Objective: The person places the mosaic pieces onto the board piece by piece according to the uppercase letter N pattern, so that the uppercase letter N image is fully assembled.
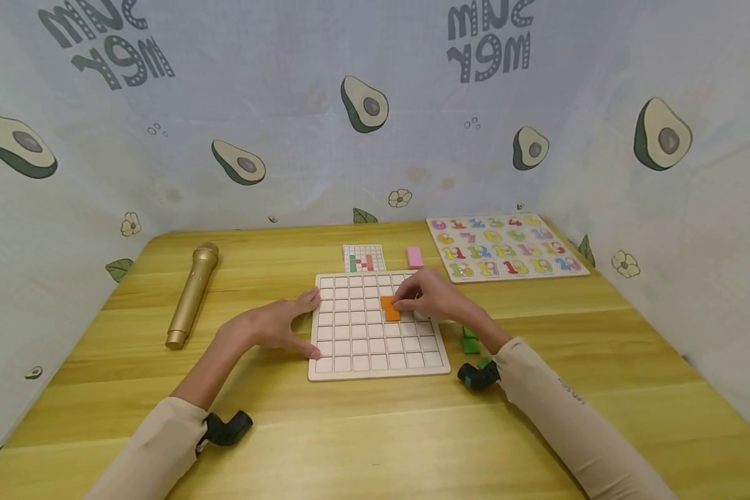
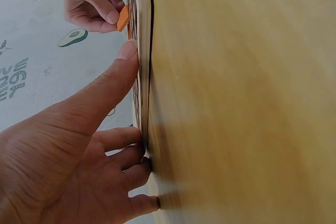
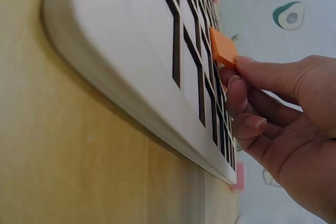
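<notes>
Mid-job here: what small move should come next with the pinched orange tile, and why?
I'd probably lower the orange tile flat onto the grid board: the right grip pinches it tilted, while the left grip touches the board's edge.

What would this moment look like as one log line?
left hand touches grid board | right hand pinches orange tile over grid board | green tiles on table

Orange tile [image 3: 222,47] partly hidden, 2 sleeves [image 1: 153,448] cropped (below)
</notes>
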A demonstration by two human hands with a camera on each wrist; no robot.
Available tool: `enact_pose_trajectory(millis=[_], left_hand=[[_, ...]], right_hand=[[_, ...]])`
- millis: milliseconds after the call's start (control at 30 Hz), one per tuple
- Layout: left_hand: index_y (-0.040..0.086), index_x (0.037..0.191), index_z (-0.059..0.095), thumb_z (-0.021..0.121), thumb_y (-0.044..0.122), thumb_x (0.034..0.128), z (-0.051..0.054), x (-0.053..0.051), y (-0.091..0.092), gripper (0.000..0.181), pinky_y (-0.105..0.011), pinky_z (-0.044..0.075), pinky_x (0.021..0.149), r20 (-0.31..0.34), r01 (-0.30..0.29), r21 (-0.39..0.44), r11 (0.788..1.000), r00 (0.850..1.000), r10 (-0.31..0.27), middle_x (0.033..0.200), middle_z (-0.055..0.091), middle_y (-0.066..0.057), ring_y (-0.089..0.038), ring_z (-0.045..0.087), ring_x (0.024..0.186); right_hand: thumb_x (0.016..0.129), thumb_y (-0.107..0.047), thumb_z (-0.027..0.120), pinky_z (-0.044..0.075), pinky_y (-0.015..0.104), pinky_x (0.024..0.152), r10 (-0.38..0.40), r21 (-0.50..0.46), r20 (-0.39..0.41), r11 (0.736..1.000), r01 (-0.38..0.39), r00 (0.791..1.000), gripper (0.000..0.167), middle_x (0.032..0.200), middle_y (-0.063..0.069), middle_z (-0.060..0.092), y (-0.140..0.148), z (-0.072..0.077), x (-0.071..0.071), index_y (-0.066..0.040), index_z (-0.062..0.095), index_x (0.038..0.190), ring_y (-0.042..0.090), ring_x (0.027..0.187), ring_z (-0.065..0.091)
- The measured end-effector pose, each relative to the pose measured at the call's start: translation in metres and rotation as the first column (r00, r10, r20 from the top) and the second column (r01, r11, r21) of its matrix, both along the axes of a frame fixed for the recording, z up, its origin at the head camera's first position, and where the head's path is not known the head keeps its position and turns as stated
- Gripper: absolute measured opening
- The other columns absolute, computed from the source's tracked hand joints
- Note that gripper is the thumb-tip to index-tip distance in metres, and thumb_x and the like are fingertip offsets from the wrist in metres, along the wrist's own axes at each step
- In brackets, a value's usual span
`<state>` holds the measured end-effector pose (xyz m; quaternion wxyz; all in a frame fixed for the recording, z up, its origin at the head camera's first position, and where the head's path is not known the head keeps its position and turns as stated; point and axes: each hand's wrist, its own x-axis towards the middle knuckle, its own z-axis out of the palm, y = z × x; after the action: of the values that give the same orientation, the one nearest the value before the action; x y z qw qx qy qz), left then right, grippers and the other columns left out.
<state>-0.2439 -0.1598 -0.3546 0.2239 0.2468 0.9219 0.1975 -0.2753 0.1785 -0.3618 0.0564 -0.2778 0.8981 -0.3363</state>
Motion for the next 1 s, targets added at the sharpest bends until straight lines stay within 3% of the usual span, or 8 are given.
enact_pose_trajectory(millis=[533, 1000], left_hand=[[0.006, 0.172, 0.021, 0.087, 0.049, 0.0907, 0.0005, 0.0014, 0.0004, 0.114, -0.059, 0.019, 0.131, 0.004, -0.001, 0.014, 1.000, 1.000, 0.001, 0.181, 0.007, -0.014, -0.040, 0.014, 0.165], [0.007, 0.173, 0.020, 0.087, 0.053, 0.0899, 0.0016, 0.0024, 0.0006, 0.116, -0.059, 0.018, 0.131, 0.012, -0.013, -0.002, 1.000, 1.000, 0.013, 0.181, 0.008, -0.013, -0.040, 0.013, 0.165]], right_hand=[[0.095, -0.001, 0.081, 0.057, 0.028, 0.070, 0.125, -0.012, -0.088, 0.992, -0.126, 0.988, 0.006, 0.086, 0.003, 0.080, -0.0027, -0.0023, -0.0016, -0.003, 0.085, 0.091, 0.009, 0.074, 0.066], [0.092, 0.003, 0.083, 0.057, 0.024, 0.071, 0.144, 0.024, -0.112, 0.990, -0.142, 0.983, 0.005, 0.087, 0.005, 0.078, -0.0031, 0.0001, 0.0019, 0.000, 0.086, 0.095, 0.009, 0.077, 0.066]])
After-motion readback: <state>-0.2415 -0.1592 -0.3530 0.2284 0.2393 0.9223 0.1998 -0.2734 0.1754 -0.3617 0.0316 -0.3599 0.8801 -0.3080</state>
